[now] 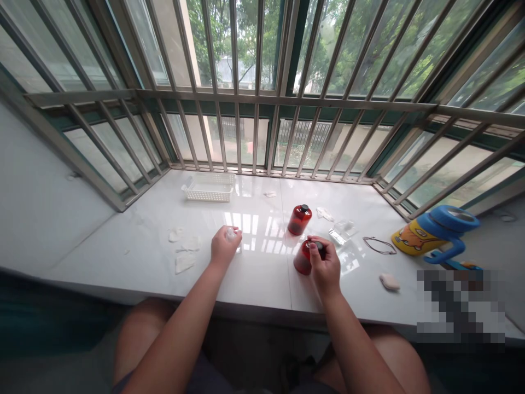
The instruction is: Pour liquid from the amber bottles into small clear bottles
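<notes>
The right hand has its grip atop the near red bottle.

1 red bottle, translucent and dark-capped, stands upright on the sill, its top gripped by the right hand. 1 small clear piece sits pinched in the left hand.

The right hand covered the cap of the nearer red bottle. The small pale thing in the left hand was too small to identify. At 4 o'clock, a pixelated patch hid part of the counter.
</notes>
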Tool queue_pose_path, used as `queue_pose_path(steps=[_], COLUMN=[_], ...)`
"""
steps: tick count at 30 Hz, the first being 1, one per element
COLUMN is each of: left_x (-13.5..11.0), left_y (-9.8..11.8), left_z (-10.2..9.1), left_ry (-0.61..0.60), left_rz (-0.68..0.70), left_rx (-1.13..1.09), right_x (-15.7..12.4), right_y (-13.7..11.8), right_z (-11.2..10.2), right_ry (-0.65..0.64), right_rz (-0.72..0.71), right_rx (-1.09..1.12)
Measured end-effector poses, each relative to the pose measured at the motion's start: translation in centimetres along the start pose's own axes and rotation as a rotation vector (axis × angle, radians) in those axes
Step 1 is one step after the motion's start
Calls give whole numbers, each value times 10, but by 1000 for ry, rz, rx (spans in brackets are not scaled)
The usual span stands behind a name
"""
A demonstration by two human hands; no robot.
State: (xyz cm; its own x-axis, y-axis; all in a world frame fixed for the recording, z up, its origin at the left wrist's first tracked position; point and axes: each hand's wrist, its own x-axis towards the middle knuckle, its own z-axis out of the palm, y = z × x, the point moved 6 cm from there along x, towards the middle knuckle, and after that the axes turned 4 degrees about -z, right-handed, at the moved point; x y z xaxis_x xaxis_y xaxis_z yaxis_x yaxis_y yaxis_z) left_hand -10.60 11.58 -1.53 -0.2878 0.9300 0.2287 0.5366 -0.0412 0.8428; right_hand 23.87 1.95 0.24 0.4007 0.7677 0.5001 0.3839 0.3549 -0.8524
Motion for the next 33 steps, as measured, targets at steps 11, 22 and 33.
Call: queue_pose_path(steps=[11, 22, 33], left_x=[-1, -5, -3], left_y=[13, 19, 20], left_z=[36, 49, 49], left_ry=[11, -59, -73], left_rz=[69, 34, 63], left_rx=[-48, -191, -176], right_x=[-1, 0, 0], right_y=[17, 13, 15], right_z=[4, 3, 3], right_ry=[45, -1, -1], right_rz=[27, -1, 32], right_rx=[191, 118, 102])
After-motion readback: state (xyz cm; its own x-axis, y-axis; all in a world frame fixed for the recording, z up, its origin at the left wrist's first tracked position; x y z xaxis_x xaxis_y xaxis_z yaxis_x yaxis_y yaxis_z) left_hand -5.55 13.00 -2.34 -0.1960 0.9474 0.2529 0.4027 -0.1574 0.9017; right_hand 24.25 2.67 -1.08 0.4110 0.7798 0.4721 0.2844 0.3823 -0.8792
